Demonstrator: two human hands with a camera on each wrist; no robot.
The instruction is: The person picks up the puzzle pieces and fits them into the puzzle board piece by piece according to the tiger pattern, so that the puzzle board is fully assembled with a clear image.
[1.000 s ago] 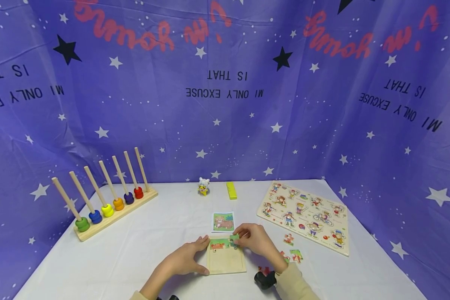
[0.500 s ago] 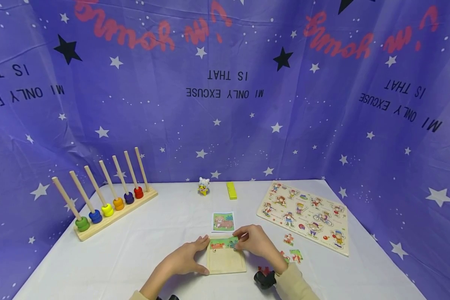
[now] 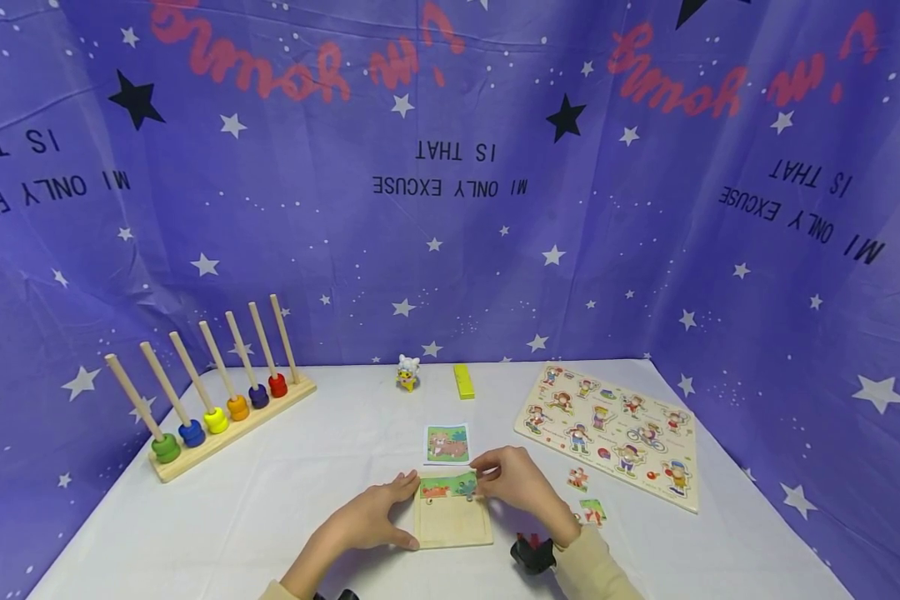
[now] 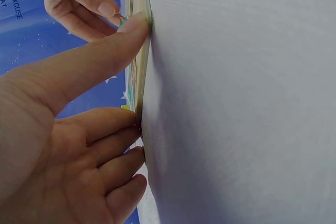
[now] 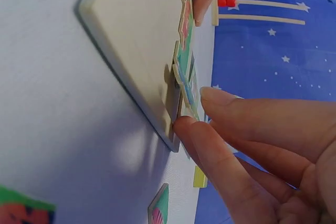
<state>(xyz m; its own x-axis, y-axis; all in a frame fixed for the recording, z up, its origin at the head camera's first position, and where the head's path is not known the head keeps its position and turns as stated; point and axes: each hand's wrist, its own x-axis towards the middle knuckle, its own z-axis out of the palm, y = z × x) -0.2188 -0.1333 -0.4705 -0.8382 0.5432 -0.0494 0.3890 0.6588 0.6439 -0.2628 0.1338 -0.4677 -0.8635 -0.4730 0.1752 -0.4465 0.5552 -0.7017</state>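
A shallow wooden puzzle tray (image 3: 452,525) lies in front of me in the head view. Along its far side sits a strip of picture pieces, red and green at the left (image 3: 434,487). My left hand (image 3: 370,517) steadies the tray's left edge, thumb at the near corner and extended fingers at the far one. At the far right corner, my right hand (image 3: 516,482) pinches the outer end of a green and blue puzzle piece (image 3: 463,484). In the right wrist view this puzzle piece (image 5: 185,85) tilts, overlapping its neighbour.
A picture card (image 3: 446,444) lies beyond the tray. Loose puzzle pieces (image 3: 577,478) are to the right, near a large figure puzzle board (image 3: 615,433). A peg stacker with coloured rings (image 3: 232,429) stands left. A small toy figure (image 3: 407,373) and a yellow block (image 3: 463,381) are behind.
The right hand has lowered its puzzle piece into the tray's far right corner, beside the red and green strip, and shifted slightly right. The left hand has kept its place.
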